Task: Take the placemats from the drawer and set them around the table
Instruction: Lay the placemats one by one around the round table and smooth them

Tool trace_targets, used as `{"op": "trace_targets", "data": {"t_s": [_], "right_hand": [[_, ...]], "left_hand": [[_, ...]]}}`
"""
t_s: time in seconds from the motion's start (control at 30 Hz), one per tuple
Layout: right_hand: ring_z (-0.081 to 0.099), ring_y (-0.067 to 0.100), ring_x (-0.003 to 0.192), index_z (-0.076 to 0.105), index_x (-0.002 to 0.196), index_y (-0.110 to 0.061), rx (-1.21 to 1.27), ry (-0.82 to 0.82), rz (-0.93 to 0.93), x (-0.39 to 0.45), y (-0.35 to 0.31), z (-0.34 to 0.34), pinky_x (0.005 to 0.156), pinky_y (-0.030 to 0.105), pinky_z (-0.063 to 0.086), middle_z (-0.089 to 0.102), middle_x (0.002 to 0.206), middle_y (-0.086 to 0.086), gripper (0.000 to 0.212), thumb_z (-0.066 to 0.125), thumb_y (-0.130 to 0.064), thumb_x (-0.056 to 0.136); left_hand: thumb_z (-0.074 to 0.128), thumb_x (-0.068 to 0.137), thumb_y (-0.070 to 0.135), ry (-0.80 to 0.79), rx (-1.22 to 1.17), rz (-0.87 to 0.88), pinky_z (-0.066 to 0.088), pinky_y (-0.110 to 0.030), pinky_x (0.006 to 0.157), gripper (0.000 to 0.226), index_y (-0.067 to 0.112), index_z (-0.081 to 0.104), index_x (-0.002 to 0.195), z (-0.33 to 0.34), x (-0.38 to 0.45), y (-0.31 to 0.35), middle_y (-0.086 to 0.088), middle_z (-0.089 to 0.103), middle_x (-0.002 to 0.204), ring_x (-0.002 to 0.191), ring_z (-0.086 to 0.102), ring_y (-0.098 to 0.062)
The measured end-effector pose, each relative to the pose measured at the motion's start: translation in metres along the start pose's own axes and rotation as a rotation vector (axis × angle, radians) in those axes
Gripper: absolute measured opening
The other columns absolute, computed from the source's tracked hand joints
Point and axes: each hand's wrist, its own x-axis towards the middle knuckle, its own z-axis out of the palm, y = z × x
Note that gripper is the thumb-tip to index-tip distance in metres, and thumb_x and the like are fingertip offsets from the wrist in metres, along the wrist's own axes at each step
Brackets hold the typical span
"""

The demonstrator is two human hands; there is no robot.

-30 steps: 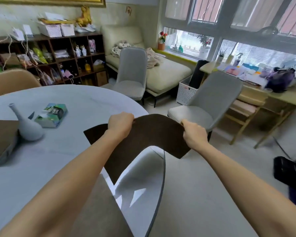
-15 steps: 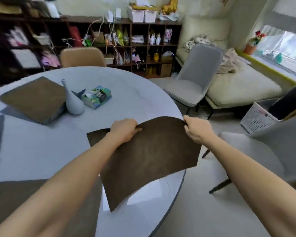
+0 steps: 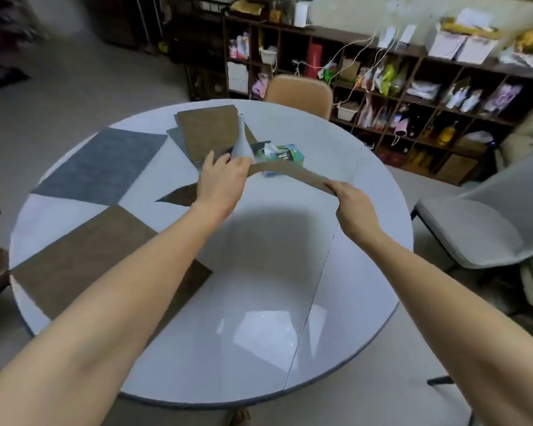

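1. Nearest, below and left of my left forearm: brown placemat point(image 3: 83, 265) lies flat at the table point(image 3: 290, 348) rim. I count that one as placed.
2. My left hand point(image 3: 223, 179) is closed on one end of the held placemat point(image 3: 293, 173); my right hand point(image 3: 351, 204) pinches the other end. It hangs between them above the tabletop, seen nearly edge-on, with a dark corner showing left of the left hand. Not yet laid.
3. Under and between my hands: bare glossy tabletop. My guess is this mat goes there.
4. Left of the left hand, further out: grey placemat point(image 3: 105, 167) flat at the rim, looks placed.
5. Just past the left hand: white vase point(image 3: 242, 142) and tissue pack point(image 3: 285, 153), very near the held mat, so snag risk.
6. Beyond those: stack of mats point(image 3: 210, 130), brown on top, grey beneath, still undistributed.
7. Estimate: two down, one in hand, stack remaining. Drawer not in view.
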Motion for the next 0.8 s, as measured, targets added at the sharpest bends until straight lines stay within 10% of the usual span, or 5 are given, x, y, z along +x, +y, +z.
{"op": "trace_targets", "data": {"t_s": [0.37, 0.8], "right_hand": [[0.046, 0.027, 0.077, 0.055, 0.110, -0.009, -0.287, -0.606, -0.261, 0.000, 0.049, 0.074, 0.064, 0.031, 0.034, 0.051, 0.089, 0.014, 0.045, 0.032, 0.014, 0.079], [0.037, 0.027, 0.060, 0.025, 0.089, -0.011, -0.132, -0.669, -0.540, -0.046, 0.153, 0.099, 0.056, 0.034, 0.033, 0.038, 0.071, 0.006, 0.013, 0.030, 0.000, 0.084]], "left_hand": [[0.043, 0.088, -0.007, -0.760, 0.000, -0.153, 0.046, -0.036, 0.082, 0.038, 0.009, 0.059, 0.119, 0.085, -0.079, 0.042, -0.014, 0.059, 0.119, 0.108, 0.060, -0.033], [0.044, 0.085, -0.010, -0.759, -0.007, -0.585, 0.030, -0.058, 0.107, 0.051, 0.010, 0.046, 0.132, 0.121, -0.151, 0.178, -0.007, 0.055, 0.127, 0.123, 0.048, -0.027]]}}
